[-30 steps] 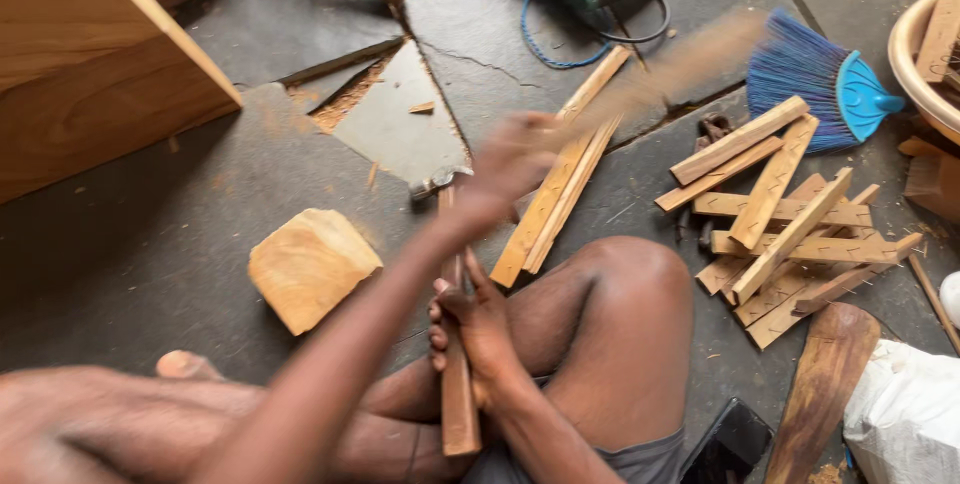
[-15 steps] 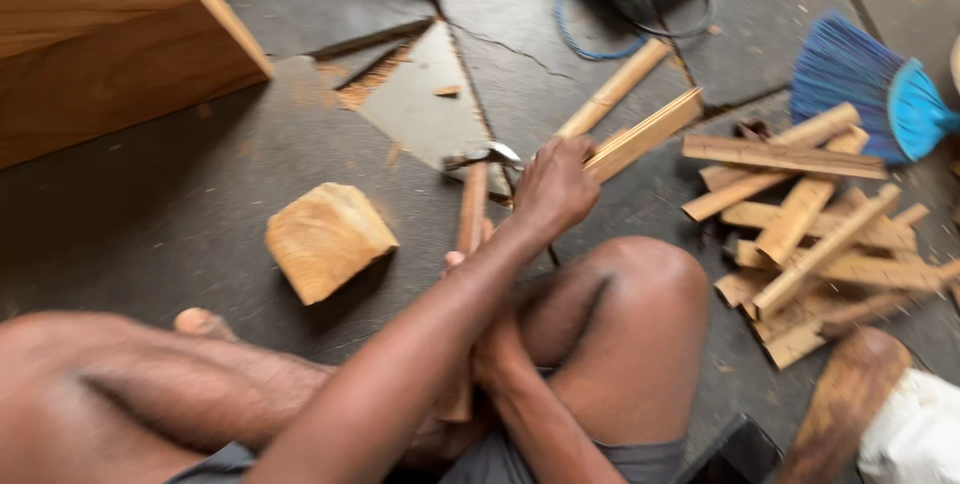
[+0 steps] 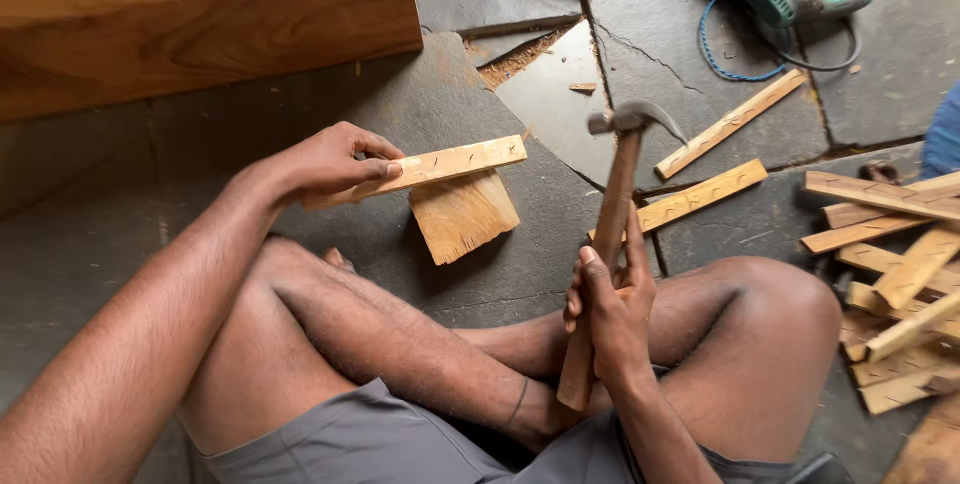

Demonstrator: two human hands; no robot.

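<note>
Now your left hand (image 3: 330, 162) has brought a nail-studded wooden strip (image 3: 440, 166) across and laid it over the wood block (image 3: 465, 216), fingers pinched shut on its left end, where half a second ago that hand was out at the loose slats (image 3: 700, 196). Your right hand (image 3: 612, 309) stays wrapped around the claw hammer (image 3: 612, 214), held upright between your knees. Open stone floor (image 3: 150, 194) lies left; the plank pile (image 3: 890, 274) crowds the right edge.

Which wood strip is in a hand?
The strip pinched at its end by the left hand, resting across the block. The other strips lie loose on the floor.
</note>
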